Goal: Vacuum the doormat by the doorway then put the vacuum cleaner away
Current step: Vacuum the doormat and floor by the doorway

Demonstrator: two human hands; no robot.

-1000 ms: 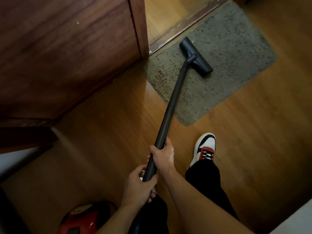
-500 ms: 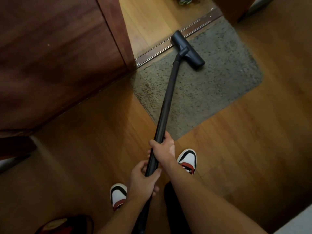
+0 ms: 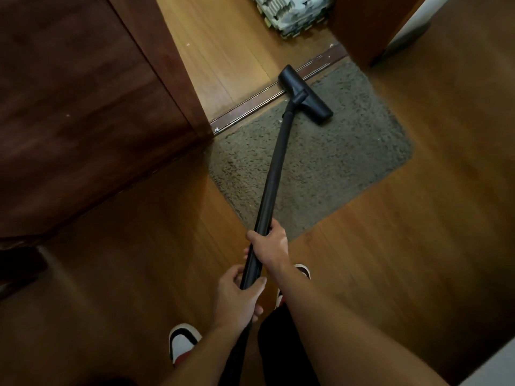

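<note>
A white, black and red left shoe (image 3: 182,342) stands on the wooden floor (image 3: 125,260) nearest the person. The left hand (image 3: 238,296) is wrapped round the black vacuum wand (image 3: 276,168) low down; the right hand (image 3: 269,243) grips it just above. The wand slopes out over the grey doormat (image 3: 334,162). The floor head (image 3: 305,94) rests on the mat's far edge, one end over the threshold strip (image 3: 250,105), beside the brown door (image 3: 83,107).

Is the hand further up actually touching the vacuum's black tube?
Touching. Head view shows the right hand curled round the tube, above the left hand.
</note>
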